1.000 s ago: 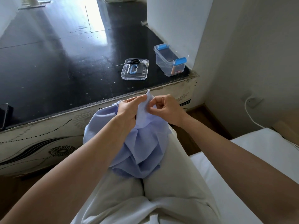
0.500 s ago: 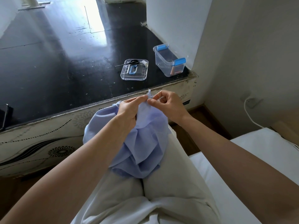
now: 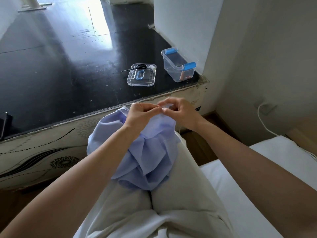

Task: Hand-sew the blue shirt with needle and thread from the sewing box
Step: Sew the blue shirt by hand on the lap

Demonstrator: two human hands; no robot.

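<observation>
Shirt [image 3: 145, 152], pale blue, bunches on lap, top edge pinched by left hand [image 3: 142, 114] and right hand [image 3: 181, 112].

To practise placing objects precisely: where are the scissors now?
In the head view, the scissors lie across the far edge of the clear lid, beside the white spool and left of the open box.

The pale blue shirt [image 3: 147, 152] lies crumpled over the lap [image 3: 171, 200], its top fold lifted and pinched between the left hand [image 3: 142, 114] and the right hand [image 3: 181, 112]. The clear sewing box [image 3: 178, 69] with blue latches stands open on the black ledge [image 3: 68, 74], and its lid [image 3: 141, 80] lies flat beside it, carrying a white thread spool [image 3: 151, 67].
</observation>
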